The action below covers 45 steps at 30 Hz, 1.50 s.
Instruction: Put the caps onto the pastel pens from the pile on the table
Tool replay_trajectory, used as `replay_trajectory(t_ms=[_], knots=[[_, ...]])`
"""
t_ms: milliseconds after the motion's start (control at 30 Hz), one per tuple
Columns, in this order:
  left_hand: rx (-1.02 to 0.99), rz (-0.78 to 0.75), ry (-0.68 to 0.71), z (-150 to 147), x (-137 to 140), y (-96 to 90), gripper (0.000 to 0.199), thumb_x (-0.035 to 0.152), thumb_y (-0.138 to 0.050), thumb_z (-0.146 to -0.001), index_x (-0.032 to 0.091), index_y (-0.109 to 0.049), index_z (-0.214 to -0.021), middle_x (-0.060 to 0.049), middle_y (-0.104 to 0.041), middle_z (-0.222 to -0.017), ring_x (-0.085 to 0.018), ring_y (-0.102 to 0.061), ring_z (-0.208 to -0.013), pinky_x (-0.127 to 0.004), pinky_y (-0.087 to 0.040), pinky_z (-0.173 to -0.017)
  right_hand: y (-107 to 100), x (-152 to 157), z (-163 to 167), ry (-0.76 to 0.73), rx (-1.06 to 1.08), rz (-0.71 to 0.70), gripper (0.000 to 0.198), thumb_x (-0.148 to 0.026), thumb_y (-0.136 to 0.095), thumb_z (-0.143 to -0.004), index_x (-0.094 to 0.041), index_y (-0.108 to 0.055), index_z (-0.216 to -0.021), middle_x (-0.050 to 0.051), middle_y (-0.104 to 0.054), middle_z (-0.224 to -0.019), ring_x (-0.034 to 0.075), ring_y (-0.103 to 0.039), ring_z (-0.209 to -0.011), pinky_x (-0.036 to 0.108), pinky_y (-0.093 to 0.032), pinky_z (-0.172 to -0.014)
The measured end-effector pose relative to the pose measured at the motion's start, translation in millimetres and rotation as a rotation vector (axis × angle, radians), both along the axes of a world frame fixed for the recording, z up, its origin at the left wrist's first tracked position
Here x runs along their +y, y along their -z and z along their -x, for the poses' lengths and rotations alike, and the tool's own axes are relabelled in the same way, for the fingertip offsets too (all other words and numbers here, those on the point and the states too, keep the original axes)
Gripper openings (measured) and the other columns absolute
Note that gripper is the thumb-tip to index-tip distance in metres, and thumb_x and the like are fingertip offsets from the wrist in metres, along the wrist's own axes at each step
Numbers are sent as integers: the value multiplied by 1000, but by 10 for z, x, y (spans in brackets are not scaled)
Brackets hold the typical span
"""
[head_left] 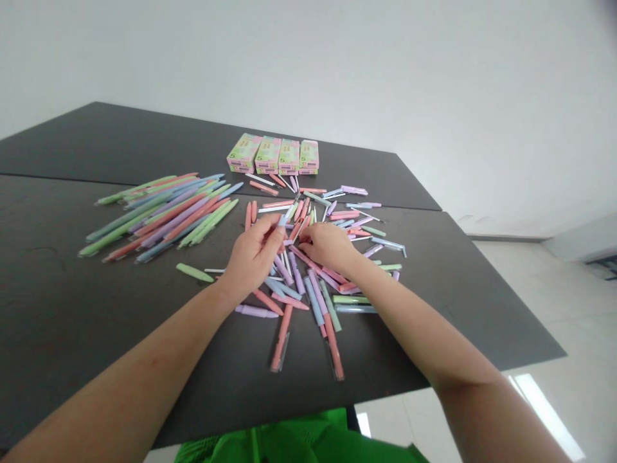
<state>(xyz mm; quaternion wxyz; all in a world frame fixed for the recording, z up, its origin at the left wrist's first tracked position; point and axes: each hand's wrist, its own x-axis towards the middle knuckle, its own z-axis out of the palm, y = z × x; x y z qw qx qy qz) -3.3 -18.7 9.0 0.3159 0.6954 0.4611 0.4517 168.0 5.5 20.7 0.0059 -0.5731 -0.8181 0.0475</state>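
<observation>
My left hand [254,252] is closed, with thumb and fingers pinching a light blue pen piece [283,220] that points up and away. Close beside it, my right hand [328,244] reaches down into the loose pile, its fingers curled together. Whatever its fingertips grip is hidden among the pieces. Around both hands lie scattered pen parts: red, purple, blue and green barrels, clear caps and thin white refills. A red barrel with a clear cap [281,339] lies nearest to me, and a light green barrel [193,272] rests left of my left wrist.
A heap of pens in mixed pastel colours [166,215] lies on the left of the dark table [62,276]. Several small pink and green boxes [242,153] stand in a row behind the loose parts. A white wall [308,64] rises beyond the table.
</observation>
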Motion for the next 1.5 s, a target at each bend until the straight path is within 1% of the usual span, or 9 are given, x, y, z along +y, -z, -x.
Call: replay_trajectory(t_ms=[300,400,533,667,833,1033,1233,1367,1500], knots=[[16,-15,-7,37,31,-41,23,35,-43,-93,20,-59,-89,1,-59,-68,-14,-59,-66,-26,-48,-65,57,25,-76,-12,40,21,24,-17,-51,-83,-20,-74,-91,10,-73,-91,24,-66,-86,31,-46,-75],[11,-44,-31,71,48,-78,22,33,-43,-93,19,-59,-87,0,-60,-71,-14,-59,-68,-26,-48,-67,28,-21,-156,-16,155,1,26,-20,-50,-87,-20,-73,-99,8,-73,-96,22,-65,-90,30,-45,-80],[-51,-54,-77,127,93,-154,21,34,-45,-92,20,-60,-95,1,-60,-72,-13,-57,-64,-24,-49,-63,-16,-158,-161,-105,254,-14,24,-29,-51,-90,-20,-71,-101,6,-72,-97,20,-65,-88,27,-44,-77],[-122,-41,-41,167,138,-278,22,35,-46,-91,20,-59,-100,0,-61,-75,-12,-57,-63,-23,-51,-59,-5,-255,-82,-164,160,-37,25,-28,-54,-88,-22,-70,-106,7,-70,-104,21,-65,-90,28,-44,-75],[-84,-49,-43,323,139,-383,23,35,-48,-90,20,-61,-101,-2,-64,-80,-13,-59,-68,-25,-54,-64,31,-228,-50,-109,47,-49,29,-22,-48,-90,-23,-67,-111,9,-68,-109,23,-65,-92,29,-44,-74],[-73,-58,-99,663,110,-341,25,36,-51,-89,19,-65,-100,-4,-65,-87,-14,-61,-74,-25,-56,-68,43,-171,-92,-61,67,-47,29,-16,-48,-88,-22,-67,-109,8,-68,-106,23,-64,-97,30,-44,-79],[-121,-16,-144,764,89,-298,28,36,-53,-87,19,-65,-106,-4,-66,-89,-14,-61,-76,-26,-56,-70,1,-198,2,-25,145,-118,28,-21,-45,-92,-21,-66,-111,8,-66,-109,22,-63,-96,30,-45,-80],[-144,-17,-153,791,88,-234,26,37,-53,-86,19,-65,-102,-4,-66,-89,-15,-62,-75,-26,-57,-68,-55,-217,263,-161,153,-114,33,-18,-42,-92,-20,-66,-114,8,-65,-115,21,-62,-102,29,-46,-84],[-123,-10,-156,818,80,-168,21,35,-52,-86,20,-65,-94,-3,-65,-87,-15,-62,-74,-25,-56,-65,-30,-182,519,-306,38,-29,38,-21,-39,-93,-25,-65,-121,6,-61,-126,20,-64,-101,28,-48,-77]])
